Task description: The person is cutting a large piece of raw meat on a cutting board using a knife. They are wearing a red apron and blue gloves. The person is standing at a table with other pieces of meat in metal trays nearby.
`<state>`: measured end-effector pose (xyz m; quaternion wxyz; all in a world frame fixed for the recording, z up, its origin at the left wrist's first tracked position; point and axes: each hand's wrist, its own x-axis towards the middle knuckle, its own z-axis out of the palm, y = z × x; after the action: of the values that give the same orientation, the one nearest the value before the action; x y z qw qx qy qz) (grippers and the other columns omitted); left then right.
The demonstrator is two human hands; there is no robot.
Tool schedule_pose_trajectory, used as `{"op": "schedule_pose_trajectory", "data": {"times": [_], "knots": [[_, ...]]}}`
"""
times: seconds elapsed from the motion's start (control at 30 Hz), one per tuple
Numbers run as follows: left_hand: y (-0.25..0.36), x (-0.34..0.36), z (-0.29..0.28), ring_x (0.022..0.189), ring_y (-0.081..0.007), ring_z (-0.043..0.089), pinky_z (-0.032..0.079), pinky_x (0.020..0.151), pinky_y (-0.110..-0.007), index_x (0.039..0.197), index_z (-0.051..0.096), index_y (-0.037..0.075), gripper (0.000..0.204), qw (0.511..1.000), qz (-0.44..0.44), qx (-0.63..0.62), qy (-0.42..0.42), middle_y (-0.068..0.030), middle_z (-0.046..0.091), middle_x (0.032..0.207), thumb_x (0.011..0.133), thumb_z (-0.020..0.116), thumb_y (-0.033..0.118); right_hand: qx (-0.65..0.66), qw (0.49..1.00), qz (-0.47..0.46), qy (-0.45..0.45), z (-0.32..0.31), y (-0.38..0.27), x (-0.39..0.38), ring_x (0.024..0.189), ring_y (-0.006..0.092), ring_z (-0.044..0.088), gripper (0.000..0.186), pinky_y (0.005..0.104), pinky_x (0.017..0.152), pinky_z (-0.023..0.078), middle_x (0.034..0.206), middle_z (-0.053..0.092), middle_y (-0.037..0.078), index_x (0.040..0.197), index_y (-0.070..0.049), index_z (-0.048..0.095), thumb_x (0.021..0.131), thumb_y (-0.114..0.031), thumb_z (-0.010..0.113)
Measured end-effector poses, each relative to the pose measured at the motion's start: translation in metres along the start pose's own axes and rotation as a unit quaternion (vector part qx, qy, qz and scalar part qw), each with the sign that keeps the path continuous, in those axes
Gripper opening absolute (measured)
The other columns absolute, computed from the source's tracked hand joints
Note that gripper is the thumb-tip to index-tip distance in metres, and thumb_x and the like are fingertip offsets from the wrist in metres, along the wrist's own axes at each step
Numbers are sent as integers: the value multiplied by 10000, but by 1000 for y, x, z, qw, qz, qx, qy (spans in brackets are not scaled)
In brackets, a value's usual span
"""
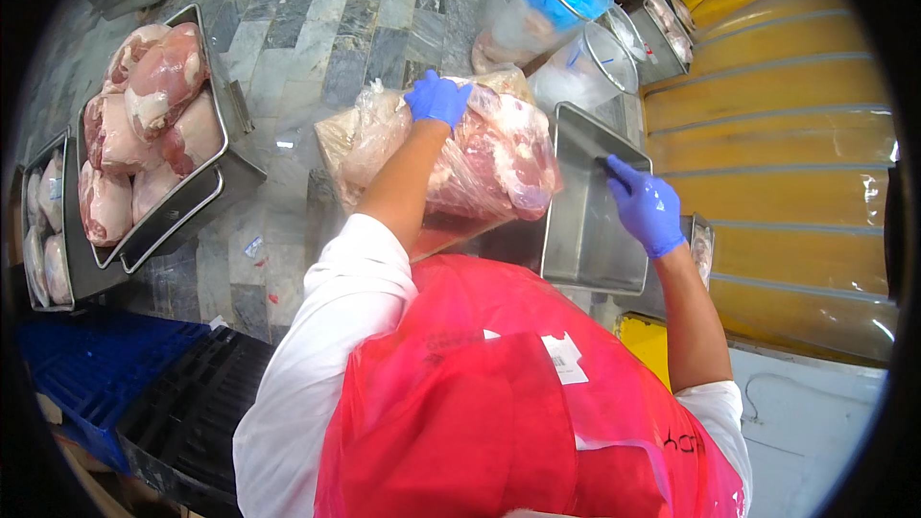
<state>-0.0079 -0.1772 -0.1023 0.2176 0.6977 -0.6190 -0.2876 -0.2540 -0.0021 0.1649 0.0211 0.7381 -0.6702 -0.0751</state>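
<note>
My left hand [436,98], in a blue glove, has its fingers curled on the top edge of clear plastic around a large slab of raw pink meat [508,163]. The wrapped meat rests on a pale block or carton [333,139], whose contents I cannot make out. My right hand [645,201], also gloved in blue, holds nothing; its index finger stretches out over a rectangular steel bin [585,254] beside the meat. I cannot tell whether that fingertip touches the bin.
A steel cart [221,177] of meat cuts stands left, beside another bin [64,269]. Bagged containers [532,38] and bins [662,29] are behind on the right. Plastic crates [163,393] sit lower left, a yellow strip curtain [758,134] at right, a tiled floor [345,29] beyond.
</note>
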Motion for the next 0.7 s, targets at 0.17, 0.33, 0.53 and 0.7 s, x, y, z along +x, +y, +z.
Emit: {"op": "schedule_pose_trajectory", "data": {"times": [0.17, 0.33, 0.53, 0.7], "knots": [[-12, -25, -16, 1220, -421, 566, 459, 1008, -580, 1139, 712, 128, 505, 991, 132, -13, -29, -206, 553, 1310, 874, 703, 558, 200, 979, -23, 16, -7, 2, -21, 862, 384, 706, 349, 432, 737, 564, 1002, 731, 183, 1281, -222, 716, 934, -261, 699], [0, -23, -17, 1095, -423, 632, 515, 937, -541, 1117, 658, 117, 454, 998, 69, -14, -9, -193, 564, 1236, 854, 761, 472, 73, 996, -33, -40, 1, -15, -19, 830, 394, 698, 344, 464, 706, 551, 946, 728, 187, 1261, -231, 725, 921, -279, 707], [-26, -12, 7, 1062, -449, 636, 528, 935, -511, 1078, 613, 143, 292, 992, 98, -79, 19, -211, 552, 1240, 885, 723, 333, 18, 995, -76, -61, -22, -20, -11, 806, 384, 696, 326, 468, 695, 554, 902, 727, 181, 1244, -245, 731, 922, -285, 695], [-45, -14, 12, 1184, -481, 595, 494, 1003, -525, 1096, 576, 199, 177, 981, 147, -121, 37, -220, 480, 1462, 945, 624, 276, -18, 985, -119, -128, -52, -29, 18, 815, 373, 699, 291, 463, 705, 563, 903, 729, 175, 1193, -239, 751, 910, -283, 700]]}}
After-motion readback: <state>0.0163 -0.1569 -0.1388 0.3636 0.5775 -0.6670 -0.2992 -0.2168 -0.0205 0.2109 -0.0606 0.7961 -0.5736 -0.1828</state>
